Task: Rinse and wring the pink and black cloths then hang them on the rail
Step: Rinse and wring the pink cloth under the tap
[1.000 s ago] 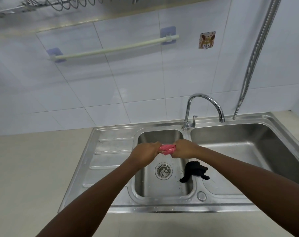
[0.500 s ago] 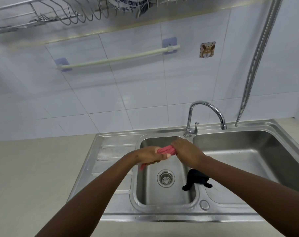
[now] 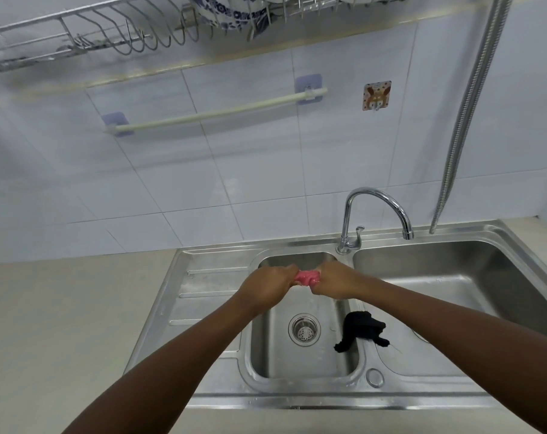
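The pink cloth (image 3: pixel 400 276) is bunched tight between my two hands above the small left basin (image 3: pixel 300 361). My left hand (image 3: pixel 270 285) grips its left end and my right hand (image 3: pixel 336 280) grips its right end, knuckles almost meeting. The black cloth (image 3: pixel 361 328) lies crumpled over the divider between the two basins, untouched. The pale rail (image 3: pixel 215 113) is fixed on the tiled wall above, with nothing on it.
A chrome tap (image 3: pixel 375 211) stands behind the divider, its spout over the big right basin (image 3: pixel 453 270). A ribbed metal hose (image 3: pixel 466 114) hangs down the wall at right. A wire dish rack (image 3: pixel 109 29) with bowls sits overhead. The draining board (image 3: pixel 197 292) lies left.
My hands have closed in on the pink cloth, squeezing it from a twisted roll into a short bunch. The view has tilted up, showing more of the dish rack.
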The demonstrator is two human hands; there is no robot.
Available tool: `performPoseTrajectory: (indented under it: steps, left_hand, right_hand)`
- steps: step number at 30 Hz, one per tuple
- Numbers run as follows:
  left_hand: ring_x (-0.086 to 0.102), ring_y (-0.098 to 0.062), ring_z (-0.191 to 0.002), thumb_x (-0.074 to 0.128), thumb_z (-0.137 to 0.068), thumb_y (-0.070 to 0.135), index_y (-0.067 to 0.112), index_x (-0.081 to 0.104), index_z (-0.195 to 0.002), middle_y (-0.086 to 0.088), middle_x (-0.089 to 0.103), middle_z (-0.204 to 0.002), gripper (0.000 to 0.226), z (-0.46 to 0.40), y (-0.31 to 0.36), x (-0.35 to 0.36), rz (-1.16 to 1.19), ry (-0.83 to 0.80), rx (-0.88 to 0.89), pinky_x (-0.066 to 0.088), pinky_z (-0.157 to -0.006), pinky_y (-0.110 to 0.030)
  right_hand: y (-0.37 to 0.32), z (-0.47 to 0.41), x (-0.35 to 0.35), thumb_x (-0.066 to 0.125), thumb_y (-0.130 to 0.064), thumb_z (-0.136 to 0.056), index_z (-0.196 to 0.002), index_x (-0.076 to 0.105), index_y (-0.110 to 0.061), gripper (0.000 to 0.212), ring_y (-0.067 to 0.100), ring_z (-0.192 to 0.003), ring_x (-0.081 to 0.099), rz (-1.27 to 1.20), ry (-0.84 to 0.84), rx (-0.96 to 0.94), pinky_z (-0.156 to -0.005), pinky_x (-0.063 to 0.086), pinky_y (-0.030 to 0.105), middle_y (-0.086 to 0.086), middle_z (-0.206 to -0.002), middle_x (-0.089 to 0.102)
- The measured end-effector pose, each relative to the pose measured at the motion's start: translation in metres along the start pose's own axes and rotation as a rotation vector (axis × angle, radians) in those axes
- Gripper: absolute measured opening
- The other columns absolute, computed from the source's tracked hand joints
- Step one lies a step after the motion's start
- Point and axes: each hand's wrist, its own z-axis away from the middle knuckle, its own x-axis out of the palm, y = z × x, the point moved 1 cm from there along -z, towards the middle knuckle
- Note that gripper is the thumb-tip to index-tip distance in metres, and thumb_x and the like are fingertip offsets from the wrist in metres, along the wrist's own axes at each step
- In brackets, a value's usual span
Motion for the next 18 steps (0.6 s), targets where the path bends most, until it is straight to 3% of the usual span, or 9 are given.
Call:
performPoseTrajectory:
  steps: [6,9,11,13,15,18]
  left_hand:
    - [0.048,-0.021,-0.062,0.044,-0.097,0.021,0.011,0.050,-0.108,-0.013,0.067,-0.088,0.017,0.000,0.000,0.004,-0.043,0.056,0.001,0.031,-0.057,-0.030]
    - [0.061,-0.031,-0.072,0.042,-0.097,0.023,0.009,0.050,-0.110,-0.015,0.067,-0.093,0.020,-0.004,0.001,0.008,-0.053,0.050,-0.061,0.033,-0.058,-0.032]
    - [0.063,-0.034,-0.084,0.045,-0.096,0.033,0.011,0.049,-0.107,-0.015,0.066,-0.097,0.025,-0.009,-0.004,0.012,0.099,-0.039,-0.118,0.037,-0.061,-0.033]
    - [0.059,-0.029,-0.083,0.053,-0.092,0.042,0.016,0.043,-0.102,-0.012,0.062,-0.092,0.030,-0.010,-0.015,0.017,0.405,-0.167,-0.195,0.040,-0.061,-0.033]
    - [0.056,-0.017,-0.070,0.060,-0.089,0.038,0.017,0.039,-0.102,-0.007,0.057,-0.090,0.033,-0.006,-0.022,0.016,0.667,-0.234,-0.241,0.044,-0.058,-0.027]
    - [0.056,-0.010,-0.070,0.067,-0.085,0.030,0.017,0.046,-0.098,-0.003,0.058,-0.090,0.028,0.002,-0.025,0.013,0.863,-0.265,-0.284,0.049,-0.061,-0.024]
  right_hand:
    - [-0.003,0.011,0.000,0.059,-0.014,-0.074,-0.060,0.046,-0.018,0.019,0.012,-0.039,0.033,-0.392,-0.094,0.122,-0.043,0.026,0.023,0.000,-0.052,0.043]
    - [0.000,0.006,0.001,0.062,-0.017,-0.077,-0.067,0.052,-0.019,0.014,0.014,-0.045,0.041,-0.410,-0.057,0.087,-0.046,0.031,0.024,0.001,-0.058,0.048]
    - [0.003,0.004,0.001,0.065,-0.027,-0.081,-0.080,0.056,-0.019,0.012,0.016,-0.065,0.053,-0.265,-0.043,0.019,-0.057,0.038,0.026,-0.002,-0.071,0.054]
    - [0.006,0.007,0.001,0.066,-0.042,-0.081,-0.095,0.057,-0.017,0.030,0.013,-0.070,0.053,-0.222,-0.117,-0.015,-0.060,0.040,0.024,-0.005,-0.075,0.055]
    - [0.007,0.012,-0.001,0.059,-0.052,-0.083,-0.103,0.056,-0.015,0.042,0.011,-0.067,0.052,-0.287,-0.169,-0.015,-0.061,0.042,0.022,-0.003,-0.078,0.056]
    - [0.012,0.018,-0.005,0.052,-0.047,-0.090,-0.104,0.062,-0.019,0.032,0.011,-0.074,0.057,-0.343,-0.098,-0.050,-0.062,0.045,0.014,0.001,-0.087,0.064]
